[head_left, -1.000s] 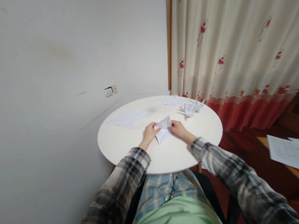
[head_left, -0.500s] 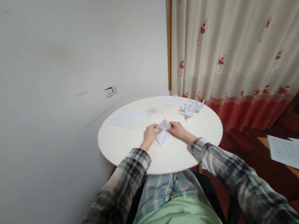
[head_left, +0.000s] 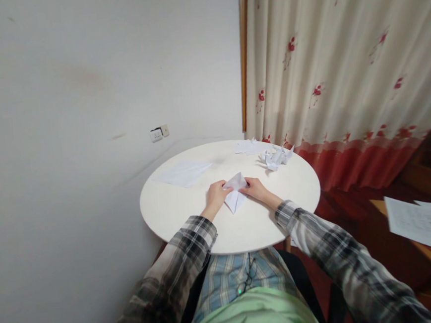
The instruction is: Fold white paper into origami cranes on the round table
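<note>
Between my two hands is a piece of white folded paper (head_left: pixel 235 201), diamond-like in outline, with a crease down its lower half and its lower point toward me. My left hand (head_left: pixel 215 195) pinches its left side, thumb on top. On the other side my right hand (head_left: pixel 256 188) grips the right edge, its thumb also on the paper near the middle. The thumbs almost meet there. Fingers beneath the paper are partly hidden. All this is over the near middle of the round white table (head_left: pixel 236 234).
A flat white sheet (head_left: pixel 184 174) lies at the table's left. Folded paper figures (head_left: pixel 275 158) are heaped at the back right, beside more paper (head_left: pixel 244 146). A wall stands close on the left, a curtain (head_left: pixel 328 73) behind. Printed sheets (head_left: pixel 417 220) rest on furniture to the right.
The thumbs have shifted slightly on the folded paper, and its upper flap looks a little flatter. Both hands keep their hold. The whole view has tilted very slightly.
</note>
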`<state>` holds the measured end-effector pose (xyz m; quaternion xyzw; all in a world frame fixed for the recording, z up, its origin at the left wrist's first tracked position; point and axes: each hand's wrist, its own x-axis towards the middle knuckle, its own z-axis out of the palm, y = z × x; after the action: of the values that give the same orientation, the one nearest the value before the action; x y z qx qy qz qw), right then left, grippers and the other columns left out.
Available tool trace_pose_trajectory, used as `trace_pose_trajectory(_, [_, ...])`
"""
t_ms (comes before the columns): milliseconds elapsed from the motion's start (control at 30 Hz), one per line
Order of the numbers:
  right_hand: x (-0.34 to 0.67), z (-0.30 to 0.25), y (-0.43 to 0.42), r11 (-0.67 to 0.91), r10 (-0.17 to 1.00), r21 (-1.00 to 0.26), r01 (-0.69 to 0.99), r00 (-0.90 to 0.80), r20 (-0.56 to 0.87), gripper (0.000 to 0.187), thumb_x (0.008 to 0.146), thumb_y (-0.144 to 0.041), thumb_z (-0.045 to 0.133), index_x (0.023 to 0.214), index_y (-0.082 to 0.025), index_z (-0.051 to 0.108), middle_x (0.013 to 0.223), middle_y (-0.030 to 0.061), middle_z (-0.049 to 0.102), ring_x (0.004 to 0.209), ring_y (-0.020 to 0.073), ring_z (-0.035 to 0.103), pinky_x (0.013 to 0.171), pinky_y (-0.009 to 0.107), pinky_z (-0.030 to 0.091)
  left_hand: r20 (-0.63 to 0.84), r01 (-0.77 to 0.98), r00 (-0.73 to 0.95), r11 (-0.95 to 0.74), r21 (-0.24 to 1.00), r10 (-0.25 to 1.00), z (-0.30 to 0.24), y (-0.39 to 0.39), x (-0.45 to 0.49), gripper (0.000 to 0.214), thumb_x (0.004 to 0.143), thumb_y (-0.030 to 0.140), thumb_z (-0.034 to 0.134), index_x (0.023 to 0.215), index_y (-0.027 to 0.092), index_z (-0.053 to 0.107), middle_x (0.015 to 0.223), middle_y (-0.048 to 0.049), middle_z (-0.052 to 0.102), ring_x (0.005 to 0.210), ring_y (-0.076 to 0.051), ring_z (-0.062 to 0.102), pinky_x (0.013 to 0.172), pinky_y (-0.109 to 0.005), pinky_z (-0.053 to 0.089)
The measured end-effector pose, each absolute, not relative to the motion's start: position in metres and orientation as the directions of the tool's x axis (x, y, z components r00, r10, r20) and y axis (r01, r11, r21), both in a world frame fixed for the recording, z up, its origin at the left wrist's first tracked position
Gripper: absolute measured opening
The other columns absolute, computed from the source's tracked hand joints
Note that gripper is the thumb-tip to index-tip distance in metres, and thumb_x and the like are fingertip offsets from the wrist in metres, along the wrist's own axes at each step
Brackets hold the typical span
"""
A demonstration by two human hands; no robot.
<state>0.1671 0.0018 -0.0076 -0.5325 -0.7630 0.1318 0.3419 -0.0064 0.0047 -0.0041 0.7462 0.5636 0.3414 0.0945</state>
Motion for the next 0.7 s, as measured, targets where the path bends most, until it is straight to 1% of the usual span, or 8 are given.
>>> trace_pose_trajectory(133, [0.164,0.000,0.002,0.320,0.938,-0.538,0.780,-0.182,0.294,0.024,0.067,-0.030,0.064,0.081,-0.011,0.067,0.069,0.0037,0.063,0.060,0.0117,0.049,0.053,0.020,0.031,0.409,0.781,0.122,-0.342,0.523,0.904,-0.003,0.006,-0.006,0.015,0.067,0.032,0.063,0.070,0.016,0.063,0.067,-0.0003,0.062,0.064,-0.014,0.053,0.055,-0.022,0.032])
trace_pose_trajectory(300, [0.161,0.011,0.003,0.233,0.967,-0.514,0.826,-0.141,0.212,0.029,0.065,-0.033,0.066,0.080,-0.009,0.069,0.074,0.0083,0.066,0.063,0.0154,0.055,0.053,0.021,0.034,0.391,0.729,0.138,-0.361,0.582,0.910,-0.008,0.014,-0.008,0.016,0.064,0.030,0.064,0.071,0.015,0.065,0.067,-0.0001,0.062,0.063,-0.014,0.054,0.055,-0.022,0.034])
trace_pose_trajectory(367, [0.160,0.014,0.005,0.218,0.973,-0.536,0.816,-0.142,0.180,0.029,0.063,-0.032,0.067,0.080,-0.009,0.070,0.074,0.0083,0.066,0.062,0.0158,0.056,0.053,0.022,0.034,0.359,0.705,0.146,-0.352,0.616,0.922,-0.012,0.020,-0.011,0.019,0.063,0.032,0.063,0.072,0.016,0.066,0.067,0.0002,0.063,0.064,-0.015,0.054,0.055,-0.022,0.035])
trace_pose_trajectory(467, [0.161,0.016,0.007,0.199,0.980,-0.602,0.774,-0.153,0.127,0.029,0.061,-0.029,0.069,0.081,-0.009,0.069,0.073,0.0064,0.066,0.061,0.0148,0.056,0.052,0.021,0.035,0.290,0.657,0.203,-0.350,0.668,0.935,-0.017,0.029,-0.015,0.026,0.061,0.035,0.065,0.077,0.014,0.067,0.068,-0.0004,0.064,0.065,-0.016,0.056,0.054,-0.022,0.037])
trace_pose_trajectory(533, [0.160,0.014,0.009,0.180,0.983,-0.645,0.742,-0.150,0.102,0.029,0.060,-0.028,0.070,0.082,-0.009,0.069,0.072,0.0053,0.066,0.060,0.0137,0.055,0.051,0.020,0.035,0.275,0.624,0.235,-0.362,0.693,0.932,-0.017,0.032,-0.017,0.029,0.061,0.036,0.064,0.079,0.014,0.067,0.070,0.0000,0.064,0.065,-0.016,0.057,0.054,-0.022,0.038])
trace_pose_trajectory(600, [0.159,0.010,0.009,0.175,0.984,-0.654,0.736,-0.126,0.122,0.028,0.061,-0.029,0.069,0.081,-0.009,0.069,0.072,0.0056,0.066,0.059,0.0132,0.055,0.051,0.020,0.034,0.279,0.624,0.242,-0.370,0.689,0.929,-0.015,0.033,-0.019,0.029,0.061,0.036,0.064,0.078,0.013,0.067,0.070,-0.0005,0.064,0.066,-0.016,0.057,0.055,-0.022,0.039])
trace_pose_trajectory(700, [0.156,0.003,0.010,0.206,0.968,-0.575,0.792,-0.078,0.239,0.029,0.063,-0.034,0.066,0.079,-0.010,0.069,0.071,0.0068,0.066,0.059,0.0137,0.054,0.050,0.021,0.031,0.322,0.669,0.220,-0.383,0.637,0.921,-0.010,0.030,-0.018,0.028,0.062,0.035,0.065,0.080,0.013,0.067,0.075,-0.0029,0.065,0.070,-0.017,0.058,0.059,-0.023,0.040])
